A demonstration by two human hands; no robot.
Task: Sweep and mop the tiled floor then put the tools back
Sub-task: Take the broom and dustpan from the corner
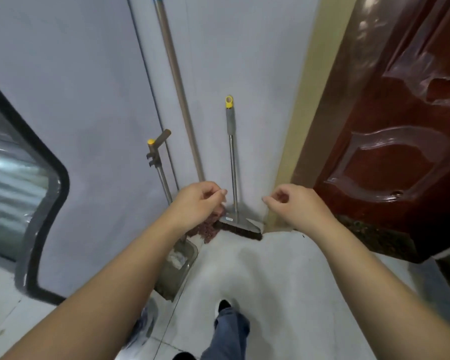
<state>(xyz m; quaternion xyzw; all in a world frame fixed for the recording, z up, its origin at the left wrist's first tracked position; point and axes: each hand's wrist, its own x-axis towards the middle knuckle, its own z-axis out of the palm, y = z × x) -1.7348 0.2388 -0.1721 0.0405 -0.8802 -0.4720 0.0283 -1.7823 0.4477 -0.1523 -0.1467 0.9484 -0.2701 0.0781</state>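
Observation:
A broom (233,162) with a grey grip and yellow cap leans upright against the pale wall, its dark bristles on the floor. Left of it stands a long mop handle (178,84), its reddish mop head (205,227) partly hidden behind my left hand. A dustpan (176,268) with a metal handle and some white debris in it rests against the wall further left. My left hand (195,206) hovers just left of the broom's shaft, fingers loosely curled, holding nothing. My right hand (294,203) hovers just right of the shaft, also curled and empty.
A dark red wooden door (390,141) stands open on the right beside a yellowish door frame (304,120). A black-rimmed appliance (24,198) fills the left side. Pale floor tiles (270,281) lie below, with my leg and shoe (226,323) on them.

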